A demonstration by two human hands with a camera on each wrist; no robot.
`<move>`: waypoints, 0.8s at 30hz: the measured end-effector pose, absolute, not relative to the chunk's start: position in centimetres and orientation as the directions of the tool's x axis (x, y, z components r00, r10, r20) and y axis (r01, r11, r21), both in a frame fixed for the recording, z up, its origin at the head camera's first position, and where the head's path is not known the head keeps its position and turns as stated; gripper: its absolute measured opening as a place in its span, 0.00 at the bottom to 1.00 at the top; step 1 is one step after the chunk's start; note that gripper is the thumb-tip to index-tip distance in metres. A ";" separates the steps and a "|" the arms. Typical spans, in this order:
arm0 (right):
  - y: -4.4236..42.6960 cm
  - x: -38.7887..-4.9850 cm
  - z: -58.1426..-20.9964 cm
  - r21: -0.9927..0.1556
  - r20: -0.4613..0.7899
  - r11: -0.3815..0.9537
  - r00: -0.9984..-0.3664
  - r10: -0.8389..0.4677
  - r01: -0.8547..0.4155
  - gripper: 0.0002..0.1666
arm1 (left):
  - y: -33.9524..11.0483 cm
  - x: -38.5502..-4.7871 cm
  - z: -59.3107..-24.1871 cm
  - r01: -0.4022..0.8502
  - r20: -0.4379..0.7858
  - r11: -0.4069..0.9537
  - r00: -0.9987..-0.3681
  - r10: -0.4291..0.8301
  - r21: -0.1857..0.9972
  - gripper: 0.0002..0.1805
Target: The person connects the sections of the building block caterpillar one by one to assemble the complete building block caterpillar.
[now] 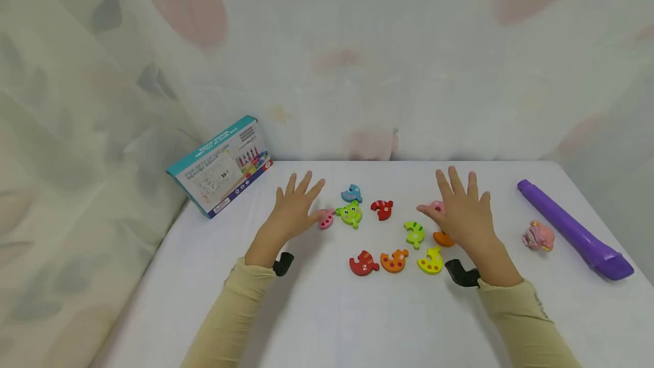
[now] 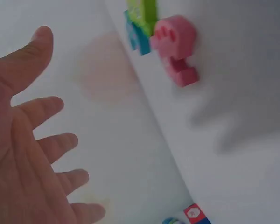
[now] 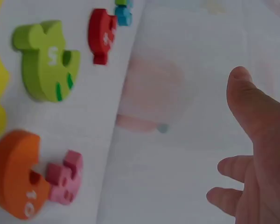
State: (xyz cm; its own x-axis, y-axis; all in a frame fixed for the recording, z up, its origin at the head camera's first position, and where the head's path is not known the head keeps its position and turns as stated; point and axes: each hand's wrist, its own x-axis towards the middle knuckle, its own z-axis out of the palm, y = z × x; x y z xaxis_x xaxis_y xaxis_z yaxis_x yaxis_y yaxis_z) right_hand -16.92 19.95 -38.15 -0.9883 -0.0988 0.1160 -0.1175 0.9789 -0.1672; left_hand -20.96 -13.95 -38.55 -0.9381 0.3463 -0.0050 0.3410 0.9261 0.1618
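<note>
My left hand (image 1: pixel 293 213) hovers over the table's left part with fingers spread, holding nothing. Nearest to its thumb is a pink puzzle piece (image 1: pixel 326 219), beside a green frog-faced piece (image 1: pixel 350 214) and a blue piece (image 1: pixel 352 193). My right hand (image 1: pixel 464 217), fingers also spread, is above an orange piece (image 1: pixel 443 238) numbered 10 and another pink piece (image 3: pixel 65 179), partly covering both in the head view. Between the hands lie a red piece (image 1: pixel 382 209) and a green piece (image 1: pixel 414 234) marked 5. Closer in are red (image 1: pixel 364 264), orange (image 1: pixel 394 261) and yellow (image 1: pixel 431 260) pieces.
A teal-and-white box (image 1: pixel 222 166) leans at the back left. On the right lie a purple tube-like object (image 1: pixel 574 229) and a crumpled pink lump (image 1: pixel 539 237). A patterned cloth (image 1: pixel 368 61) hangs behind the white table (image 1: pixel 327 317).
</note>
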 end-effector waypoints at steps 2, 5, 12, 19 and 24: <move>19.1 -16.9 -38.9 -0.146 0.124 0.977 -0.983 -0.135 -0.152 0.54 | -13.4 -21.3 -39.1 0.379 -0.014 0.914 -0.923 0.385 0.144 0.41; 17.4 -16.7 -40.0 -0.112 0.143 0.970 -0.970 -0.197 -0.214 0.52 | -12.5 -21.8 -39.9 0.434 -0.030 0.893 -0.897 0.440 0.122 0.40; 13.5 -15.7 -42.5 -0.140 0.149 0.940 -0.945 -0.290 -0.311 0.49 | -9.9 -23.1 -42.2 0.549 -0.067 0.836 -0.833 0.549 0.020 0.33; 11.1 -14.8 -44.1 -0.178 0.146 0.900 -0.915 -0.377 -0.399 0.48 | -8.2 -23.8 -43.6 0.641 -0.072 0.761 -0.768 0.637 -0.104 0.28; 10.2 -14.2 -44.3 -0.216 0.122 0.872 -0.898 -0.423 -0.440 0.45 | -7.7 -23.8 -43.4 0.660 -0.100 0.747 -0.751 0.653 -0.078 0.26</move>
